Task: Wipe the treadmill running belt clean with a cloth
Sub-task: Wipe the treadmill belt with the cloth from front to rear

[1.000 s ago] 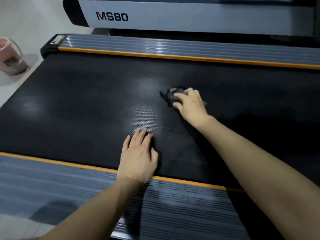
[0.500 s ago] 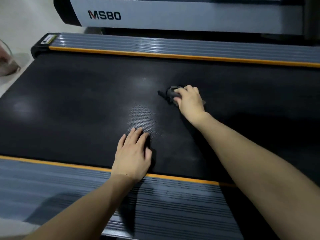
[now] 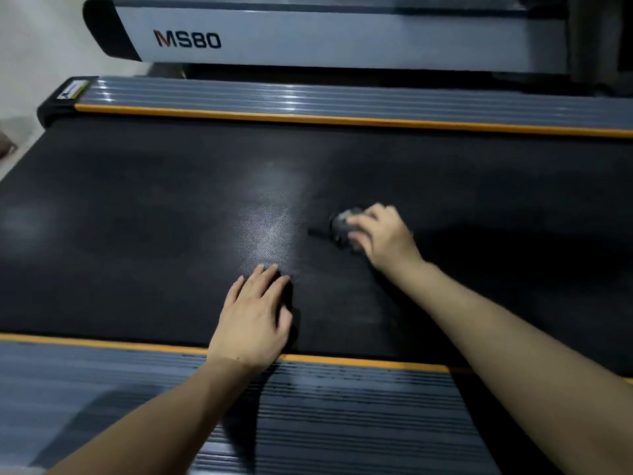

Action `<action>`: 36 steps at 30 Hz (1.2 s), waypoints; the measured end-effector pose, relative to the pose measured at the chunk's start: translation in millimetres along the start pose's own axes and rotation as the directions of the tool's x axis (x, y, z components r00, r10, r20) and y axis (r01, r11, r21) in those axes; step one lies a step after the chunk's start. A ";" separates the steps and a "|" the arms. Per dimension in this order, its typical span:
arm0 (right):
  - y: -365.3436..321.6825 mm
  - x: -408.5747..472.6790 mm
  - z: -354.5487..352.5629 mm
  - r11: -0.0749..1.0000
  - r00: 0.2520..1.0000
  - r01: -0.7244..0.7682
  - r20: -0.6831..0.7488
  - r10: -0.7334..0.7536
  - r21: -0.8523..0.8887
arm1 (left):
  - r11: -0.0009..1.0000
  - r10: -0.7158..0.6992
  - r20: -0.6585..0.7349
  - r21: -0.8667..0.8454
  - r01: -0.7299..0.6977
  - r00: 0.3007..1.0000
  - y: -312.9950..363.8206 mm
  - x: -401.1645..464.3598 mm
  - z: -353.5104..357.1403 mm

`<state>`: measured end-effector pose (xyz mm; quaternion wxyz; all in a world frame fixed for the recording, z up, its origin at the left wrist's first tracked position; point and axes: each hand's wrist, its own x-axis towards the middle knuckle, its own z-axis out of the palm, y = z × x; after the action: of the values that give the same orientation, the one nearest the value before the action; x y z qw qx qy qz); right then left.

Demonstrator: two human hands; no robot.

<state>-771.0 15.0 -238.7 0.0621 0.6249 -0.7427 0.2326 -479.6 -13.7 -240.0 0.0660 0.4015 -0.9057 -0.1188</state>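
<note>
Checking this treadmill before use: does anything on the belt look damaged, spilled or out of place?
Nothing stands out. The running belt looks intact, with only light glare. The right hand holds a bunched cloth on it; the left hand rests flat.

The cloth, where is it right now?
In the head view the cloth is bunched under the right hand on the black running belt, right of centre, beyond the flat left hand.

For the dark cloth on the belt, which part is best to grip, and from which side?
Grip the bunched middle of the cloth from above, as the right hand does: it lies in a low wad on the flat belt, and its thin tail would probably slip.
</note>
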 end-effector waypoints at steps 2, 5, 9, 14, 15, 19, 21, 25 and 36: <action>11.7 32.4 3.2 0.972 0.972 -0.236 -0.006 0.236 0.000 | 0.999 0.035 0.005 0.003 -0.035 0.999 0.8 -0.8 -0.5; -1.3 17.6 -1.6 0.965 0.965 -0.263 0.015 0.263 0.007 | 0.999 0.051 0.004 0.006 -0.051 0.999 1.3 -0.9 -0.9; -29.1 -78.6 -29.8 0.994 0.995 -0.066 0.082 0.058 0.092 | 0.998 0.068 0.011 -0.003 -0.068 0.998 0.7 0.4 -0.2; -4.6 -61.0 -25.1 0.996 0.989 0.089 0.118 -0.087 -0.007 | 0.998 0.066 0.003 -0.021 -0.066 0.998 0.7 -0.2 -0.2; 10.7 -37.2 -16.8 0.998 0.997 0.040 0.069 -0.036 -0.054 | 0.997 0.065 -0.004 -0.028 -0.065 0.998 -0.1 0.0 0.3; 45.4 28.8 -11.2 0.928 0.934 -0.355 -0.015 0.356 -0.116 | 0.998 0.057 -0.013 -0.032 -0.058 0.998 -0.3 -0.6 1.2; 32.5 16.9 -13.8 0.925 0.930 -0.368 -0.015 0.368 -0.096 | 0.997 0.074 -0.014 -0.018 -0.074 0.997 -0.5 -1.3 0.5; 1.4 -71.1 -33.9 0.968 0.969 -0.243 0.029 0.245 -0.055 | 0.996 0.092 0.002 -0.014 -0.092 0.996 -1.7 -1.4 0.5; 66.9 -4.3 -28.6 0.894 0.901 -0.434 -0.034 0.433 -0.110 | 0.995 0.096 -0.010 -0.037 -0.096 0.995 -1.9 -0.6 2.5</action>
<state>-839.8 38.4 -233.0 0.0476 0.4380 -0.8751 0.2001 -478.4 -14.1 -243.0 0.0830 0.3568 -0.9213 -0.1306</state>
